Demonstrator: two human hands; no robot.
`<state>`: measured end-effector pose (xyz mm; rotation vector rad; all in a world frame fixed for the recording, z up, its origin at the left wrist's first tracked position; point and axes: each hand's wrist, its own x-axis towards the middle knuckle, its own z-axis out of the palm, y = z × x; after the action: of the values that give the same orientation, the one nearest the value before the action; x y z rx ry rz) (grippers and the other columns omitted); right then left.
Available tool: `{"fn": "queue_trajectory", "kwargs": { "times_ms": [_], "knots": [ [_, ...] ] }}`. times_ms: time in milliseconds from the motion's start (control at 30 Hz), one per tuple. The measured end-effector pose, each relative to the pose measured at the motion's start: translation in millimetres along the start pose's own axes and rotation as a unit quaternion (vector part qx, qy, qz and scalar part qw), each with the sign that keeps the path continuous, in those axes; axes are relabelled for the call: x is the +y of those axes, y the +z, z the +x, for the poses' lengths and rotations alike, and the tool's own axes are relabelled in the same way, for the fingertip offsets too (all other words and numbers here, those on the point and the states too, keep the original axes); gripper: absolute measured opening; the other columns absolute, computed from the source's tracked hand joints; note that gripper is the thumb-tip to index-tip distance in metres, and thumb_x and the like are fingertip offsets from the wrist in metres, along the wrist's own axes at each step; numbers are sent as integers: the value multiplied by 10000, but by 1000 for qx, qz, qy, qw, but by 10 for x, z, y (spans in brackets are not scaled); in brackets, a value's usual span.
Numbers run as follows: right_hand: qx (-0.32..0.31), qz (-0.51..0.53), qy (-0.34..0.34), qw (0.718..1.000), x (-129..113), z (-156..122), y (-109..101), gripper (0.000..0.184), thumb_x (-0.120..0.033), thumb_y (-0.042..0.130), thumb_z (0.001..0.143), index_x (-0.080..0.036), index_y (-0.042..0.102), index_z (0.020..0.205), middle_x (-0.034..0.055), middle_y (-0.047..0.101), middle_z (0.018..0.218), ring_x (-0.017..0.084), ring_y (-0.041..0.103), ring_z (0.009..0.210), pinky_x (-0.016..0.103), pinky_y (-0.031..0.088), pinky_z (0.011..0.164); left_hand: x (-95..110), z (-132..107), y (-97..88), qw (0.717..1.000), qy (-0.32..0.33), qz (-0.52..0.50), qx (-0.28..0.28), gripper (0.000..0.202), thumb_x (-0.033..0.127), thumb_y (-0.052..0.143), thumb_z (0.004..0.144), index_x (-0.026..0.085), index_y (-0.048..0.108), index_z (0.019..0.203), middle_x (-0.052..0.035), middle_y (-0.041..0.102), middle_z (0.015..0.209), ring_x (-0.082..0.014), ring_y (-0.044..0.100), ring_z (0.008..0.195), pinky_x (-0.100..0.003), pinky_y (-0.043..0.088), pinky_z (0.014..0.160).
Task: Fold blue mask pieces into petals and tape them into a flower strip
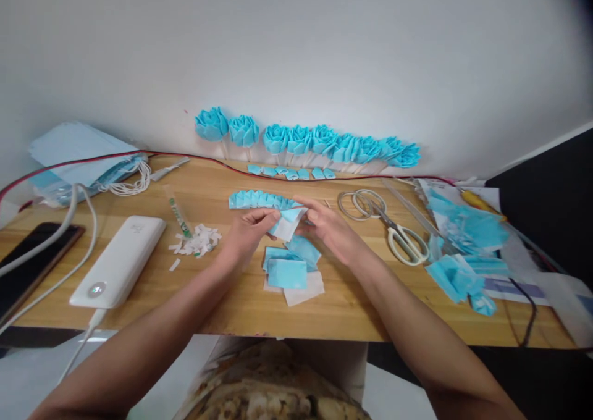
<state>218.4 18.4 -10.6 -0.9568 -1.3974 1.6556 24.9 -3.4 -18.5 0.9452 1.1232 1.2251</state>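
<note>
Over the middle of the wooden table (352, 309), my left hand (248, 230) and my right hand (327, 227) both pinch a small folded blue and white piece (288, 222) between their fingertips. Just behind it lies a row of folded blue pieces (254, 199). Below my hands sits a small stack of blue and white squares (290, 272). Several blue paper flowers (301, 139) lean against the white wall at the back.
Scissors (398, 235) and blue scraps (458, 247) lie to the right. To the left are white paper bits (197, 241), a glue stick (178, 213), a white power bank (119, 259) with cable, a dark phone (28, 262) and a pack of blue masks (76, 157).
</note>
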Motion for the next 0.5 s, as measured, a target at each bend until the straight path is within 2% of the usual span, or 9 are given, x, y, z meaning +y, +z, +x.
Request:
{"fn": "queue_trajectory", "kwargs": {
  "times_ms": [100,233,300,400,500],
  "knots": [
    [-19,26,36,999,38,-6,97,456,-544,752,763,-202,709,1061,52,727,972,187,669,866,305,521,738,29,-28,25,1000,19,23,-4,295,441,795,664,155,761,730,-18,680,705,-117,540,603,-250,486,566],
    [51,1,23,998,84,-8,154,279,-442,791,733,-185,681,730,-17,645,679,124,571,649,269,446,651,41,-52,34,998,34,55,-18,251,406,771,706,157,743,693,-6,666,670,-115,540,592,-252,487,586],
    [78,-6,16,997,90,-1,137,275,-417,792,725,-182,657,684,-33,606,620,113,532,602,268,418,628,31,-48,19,997,33,62,-34,276,424,754,741,149,746,718,-11,669,669,-119,556,602,-256,488,608],
    [96,4,0,995,70,15,87,249,-394,794,715,-178,671,718,-30,611,637,119,537,607,280,428,634,10,-16,-17,997,18,1,-69,404,511,691,809,131,751,935,-42,712,740,-144,619,624,-282,499,628],
    [103,30,-11,994,34,26,43,239,-394,782,723,-179,680,739,-19,633,675,125,553,618,289,452,637,-1,31,-48,994,-6,-59,-87,494,503,731,783,125,692,1098,-43,718,724,-158,650,616,-285,494,611]
  ]
}}
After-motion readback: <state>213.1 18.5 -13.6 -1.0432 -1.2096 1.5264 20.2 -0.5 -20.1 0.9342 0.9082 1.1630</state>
